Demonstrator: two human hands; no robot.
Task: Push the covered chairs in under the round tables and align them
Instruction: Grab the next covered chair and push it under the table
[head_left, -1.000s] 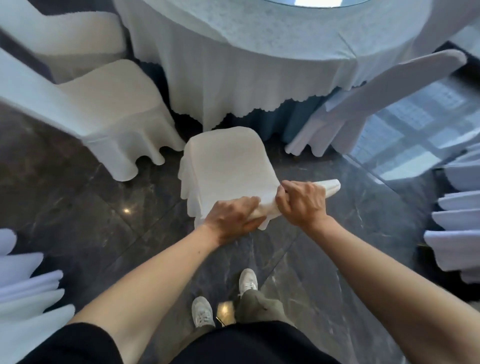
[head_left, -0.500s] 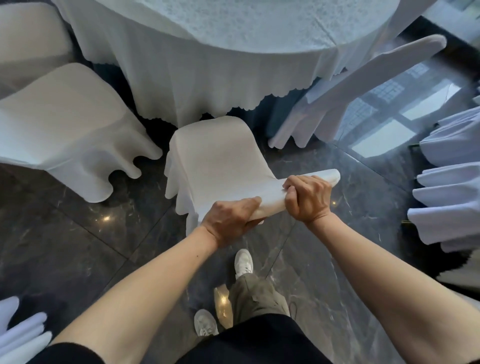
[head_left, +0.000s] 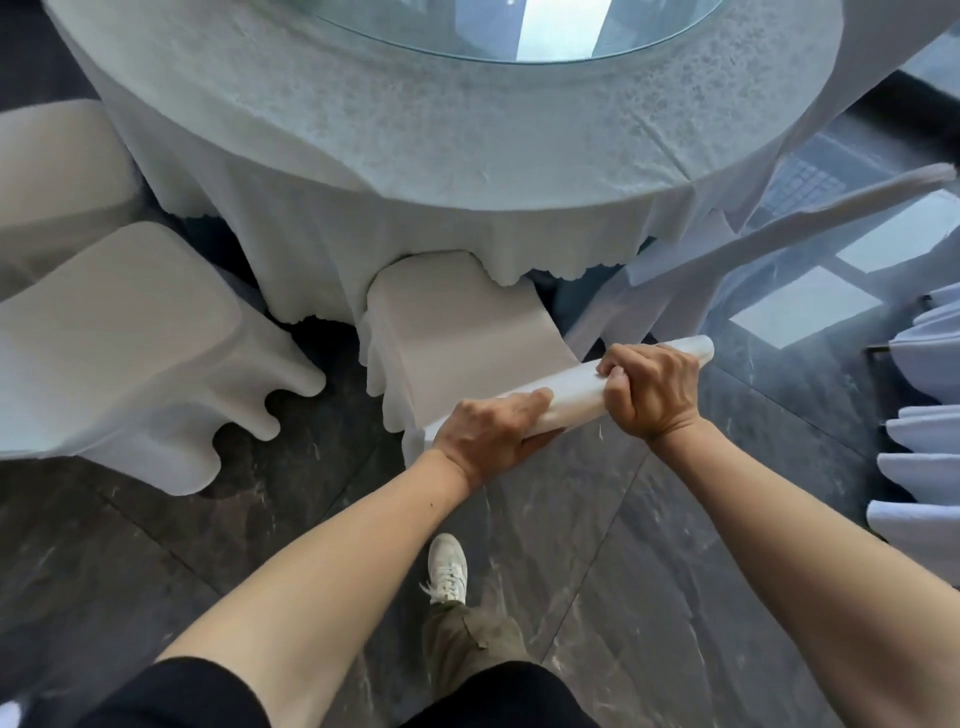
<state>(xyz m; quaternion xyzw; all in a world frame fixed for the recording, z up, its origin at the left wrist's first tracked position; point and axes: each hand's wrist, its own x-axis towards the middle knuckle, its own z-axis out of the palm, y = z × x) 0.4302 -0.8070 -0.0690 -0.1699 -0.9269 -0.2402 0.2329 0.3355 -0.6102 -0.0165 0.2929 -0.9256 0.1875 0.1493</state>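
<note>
Chair partly under table, between neighbouring chairs.

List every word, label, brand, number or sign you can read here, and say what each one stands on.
None: no word, number, label or sign can be read in this view.
The tablecloth shows only a woven pattern.
The covered chair at the table and the neighbouring chair are plain white.
The shoe bears no legible mark.
</note>
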